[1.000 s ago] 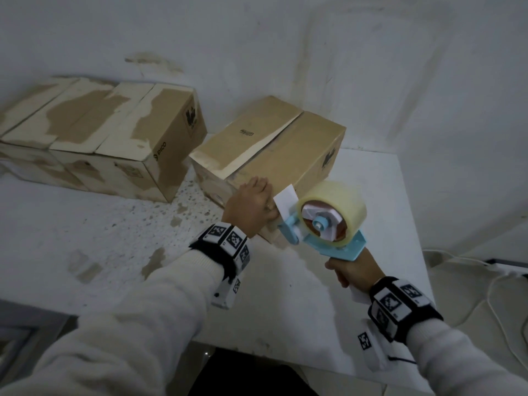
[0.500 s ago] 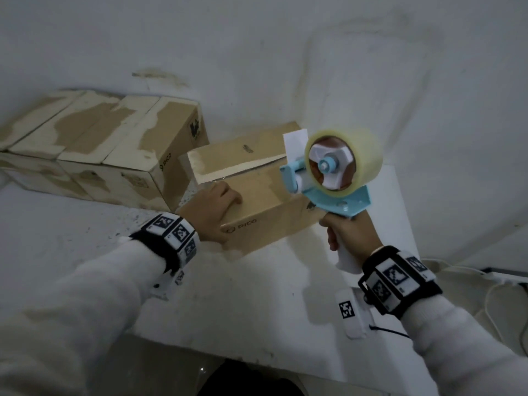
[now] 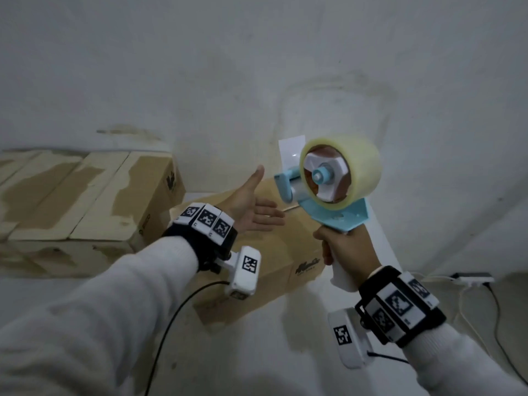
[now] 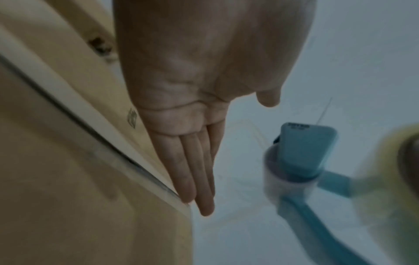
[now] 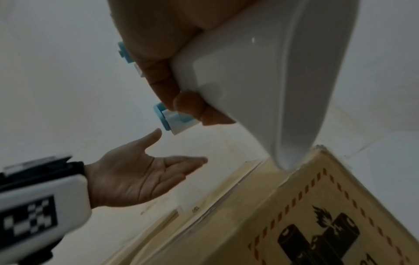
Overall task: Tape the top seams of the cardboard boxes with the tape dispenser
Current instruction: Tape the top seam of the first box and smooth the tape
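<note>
Lifted clear of the cardboard box [image 3: 265, 252], the tape dispenser [image 3: 328, 184] now hangs above its 2 o'clock corner, handle gripped in the right hand [image 3: 343, 250]. At the dispenser's 9 o'clock the left hand [image 3: 251, 210], off the box's near edge, spreads flat, palm up, holding nothing. Judging by this, taping has not started; a stack of boxes [image 3: 85, 201] waits at 9 o'clock.

I see the near box [image 3: 265, 270] on the desk [image 3: 285, 352], stacked boxes [image 3: 94, 201] to its left, the tape dispenser [image 3: 331, 184] raised above it.

A bare packing room: stained white wall [image 3: 200, 67], worn cardboard boxes [image 3: 94, 201] on a white table [image 3: 285, 352].
</note>
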Tool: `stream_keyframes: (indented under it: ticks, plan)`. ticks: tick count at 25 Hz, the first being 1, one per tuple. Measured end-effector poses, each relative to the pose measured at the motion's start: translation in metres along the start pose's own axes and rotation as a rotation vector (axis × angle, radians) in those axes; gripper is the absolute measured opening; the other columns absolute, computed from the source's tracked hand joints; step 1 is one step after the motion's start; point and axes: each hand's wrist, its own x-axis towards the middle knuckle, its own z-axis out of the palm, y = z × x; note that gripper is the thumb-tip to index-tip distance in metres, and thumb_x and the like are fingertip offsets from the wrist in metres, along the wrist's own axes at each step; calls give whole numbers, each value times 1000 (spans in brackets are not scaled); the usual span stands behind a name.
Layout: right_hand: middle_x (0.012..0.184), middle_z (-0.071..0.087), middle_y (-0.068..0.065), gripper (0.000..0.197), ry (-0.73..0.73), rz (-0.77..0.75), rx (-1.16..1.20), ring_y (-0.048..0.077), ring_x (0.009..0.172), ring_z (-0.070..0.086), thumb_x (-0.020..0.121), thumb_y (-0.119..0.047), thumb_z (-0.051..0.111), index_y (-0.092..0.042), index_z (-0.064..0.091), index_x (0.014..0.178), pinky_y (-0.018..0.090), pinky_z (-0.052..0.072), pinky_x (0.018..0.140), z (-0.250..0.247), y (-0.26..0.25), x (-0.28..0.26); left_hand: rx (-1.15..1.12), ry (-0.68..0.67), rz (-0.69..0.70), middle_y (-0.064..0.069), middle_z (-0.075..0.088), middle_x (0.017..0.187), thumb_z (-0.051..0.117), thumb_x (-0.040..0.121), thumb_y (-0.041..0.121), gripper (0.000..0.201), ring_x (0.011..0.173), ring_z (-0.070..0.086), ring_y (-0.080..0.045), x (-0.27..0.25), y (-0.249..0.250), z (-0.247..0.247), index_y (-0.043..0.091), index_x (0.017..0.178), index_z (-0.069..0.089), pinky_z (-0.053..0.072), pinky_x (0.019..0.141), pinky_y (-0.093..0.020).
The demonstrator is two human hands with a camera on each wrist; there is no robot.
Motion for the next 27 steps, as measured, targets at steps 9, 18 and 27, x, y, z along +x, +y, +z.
stream_keyframes:
  ticks: [9,18,27]
  plan:
    - [36,46,4,12,126,26,-30,23,38,41,54,-9,61,-6,49,51,34,38,45,3,18,-7,-100,2,-29,-10,64,93,55,91,13,10,80,61,-16,52,11,3,5,90,61,50,73,-24]
    - [39,50,-1,21,99,19,-113,13,36,45,68,3,67,-2,51,55,19,39,40,-8,21,9,294,259,194,-10,63,65,67,77,-8,16,34,58,-6,87,39,19,-2,92,69,49,41,-16]
    - [34,52,2,39,99,125,-146,7,34,49,72,6,68,-8,51,40,9,39,43,-44,55,23,360,458,323,-13,69,77,77,71,0,36,64,67,-15,153,88,-24,9,95,53,55,65,-22]
